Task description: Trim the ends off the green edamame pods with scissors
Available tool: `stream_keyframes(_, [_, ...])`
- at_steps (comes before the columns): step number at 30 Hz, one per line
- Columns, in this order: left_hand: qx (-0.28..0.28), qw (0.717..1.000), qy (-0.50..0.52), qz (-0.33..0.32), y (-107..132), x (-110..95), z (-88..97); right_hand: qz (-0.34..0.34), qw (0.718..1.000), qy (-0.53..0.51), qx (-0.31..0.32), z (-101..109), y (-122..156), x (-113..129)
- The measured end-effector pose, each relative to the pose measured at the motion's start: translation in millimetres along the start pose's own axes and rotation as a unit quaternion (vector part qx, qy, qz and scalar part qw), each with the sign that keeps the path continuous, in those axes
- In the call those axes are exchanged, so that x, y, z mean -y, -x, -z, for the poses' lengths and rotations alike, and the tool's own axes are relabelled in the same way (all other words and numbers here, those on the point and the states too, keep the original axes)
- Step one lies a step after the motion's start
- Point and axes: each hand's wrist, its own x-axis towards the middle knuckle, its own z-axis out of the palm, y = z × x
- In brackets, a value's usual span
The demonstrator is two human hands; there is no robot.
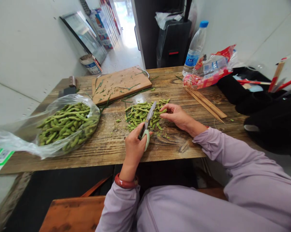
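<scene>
My left hand (pixel 135 143) grips a pair of scissors (pixel 148 120) with a pale green handle, blades pointing up and away over a pile of green soybean pods (pixel 139 111). The blades look nearly closed. To the right of them, my right hand (pixel 175 116) pinches a soybean pod (pixel 163 113) between thumb and fingers at the pile's edge. Small trimmed bits lie on the wood around the pile. A clear plastic bag (pixel 93 111) on the left holds many more pods.
Behind the pile lies a wooden cutting board (pixel 121 84) with green scraps. A cleaver (pixel 71 84) rests at the back left. Wooden sticks (pixel 205 102), a water bottle (pixel 195 48), a red plastic wrapper (pixel 208 72) and a black organizer (pixel 250 91) occupy the right of the table (pixel 111 135).
</scene>
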Motion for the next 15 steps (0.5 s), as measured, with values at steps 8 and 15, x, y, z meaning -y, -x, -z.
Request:
stream_keyframes(8, [0.005, 1.000, -0.006, 0.005, -0.2, -0.3, 0.0, 0.003, 0.998, -0.044, 0.039, -2.1, 3.1, 2.1])
stream_keyframes(15, [0.000, 1.000, -0.003, 0.013, 0.1, -2.5, 0.6, -0.073, 0.991, -0.112, 0.003, 4.8, -0.2, 8.0])
